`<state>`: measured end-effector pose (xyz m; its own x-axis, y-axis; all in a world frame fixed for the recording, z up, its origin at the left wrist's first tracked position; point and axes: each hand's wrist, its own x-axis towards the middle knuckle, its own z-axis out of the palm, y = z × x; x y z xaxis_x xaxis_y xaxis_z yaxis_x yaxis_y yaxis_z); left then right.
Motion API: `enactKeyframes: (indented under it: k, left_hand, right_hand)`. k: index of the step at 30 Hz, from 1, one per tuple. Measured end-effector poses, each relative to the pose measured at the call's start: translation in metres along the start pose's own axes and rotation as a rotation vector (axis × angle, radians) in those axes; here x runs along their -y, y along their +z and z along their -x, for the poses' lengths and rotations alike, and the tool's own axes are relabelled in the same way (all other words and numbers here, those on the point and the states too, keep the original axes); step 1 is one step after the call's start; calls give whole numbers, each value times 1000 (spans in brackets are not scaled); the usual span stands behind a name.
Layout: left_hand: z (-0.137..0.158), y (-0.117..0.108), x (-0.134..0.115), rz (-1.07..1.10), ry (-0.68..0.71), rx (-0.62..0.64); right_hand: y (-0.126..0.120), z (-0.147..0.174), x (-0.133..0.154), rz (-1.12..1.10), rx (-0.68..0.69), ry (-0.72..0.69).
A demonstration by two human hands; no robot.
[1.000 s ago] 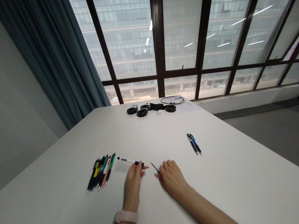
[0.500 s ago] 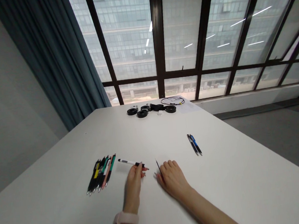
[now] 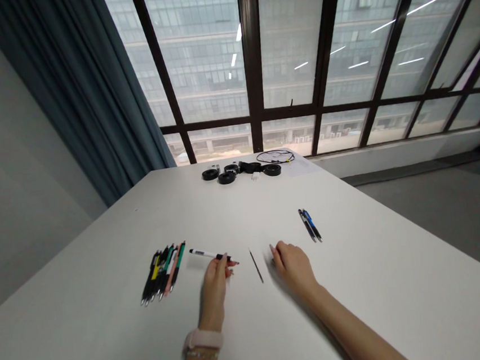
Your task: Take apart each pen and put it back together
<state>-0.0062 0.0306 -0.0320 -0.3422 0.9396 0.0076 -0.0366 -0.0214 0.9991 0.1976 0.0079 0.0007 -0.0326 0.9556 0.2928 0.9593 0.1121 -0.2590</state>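
Note:
My left hand [image 3: 216, 275] is closed in a pinch on the black grip of a white pen [image 3: 204, 254], whose shaft points to the left. Between my hands a thin dark pen refill [image 3: 255, 266] lies on the white table, touched by neither. My right hand [image 3: 293, 264] is to the right of the refill, its fingers curled and thumb pressed against them. Whatever is between those fingertips is too small or hidden to name. A row of pens [image 3: 162, 273] in black, yellow, green, white and pink lies left of my left hand.
Two pens [image 3: 310, 225], one with blue, lie side by side beyond my right hand. At the far end of the table [image 3: 226, 212] are several black tape-like rolls [image 3: 227, 178], a looped black cable [image 3: 275, 157] and a paper sheet [image 3: 302, 167]. Windows stand behind.
My right hand has let go of the refill, which now lies on the table, and moved right and slightly up. My left hand still holds the pen. The view has tilted a little.

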Motion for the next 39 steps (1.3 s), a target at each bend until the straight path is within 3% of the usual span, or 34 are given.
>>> enactKeyframes:
  k: [6,14,31,39]
  left_hand:
    - [1,-1,0,-9,-14,5]
    - [3,-1,-3,-32,-17,6]
    - [4,0,-6,-94,-11,26]
    - [5,1,-9,-106,-29,52]
  right_hand:
    - [-1,2,2,-4,22,6]
    - [10,12,37,64,63,-273]
    - [19,6,44,83,154,-271]
    - [22,3,41,91,168,-360]
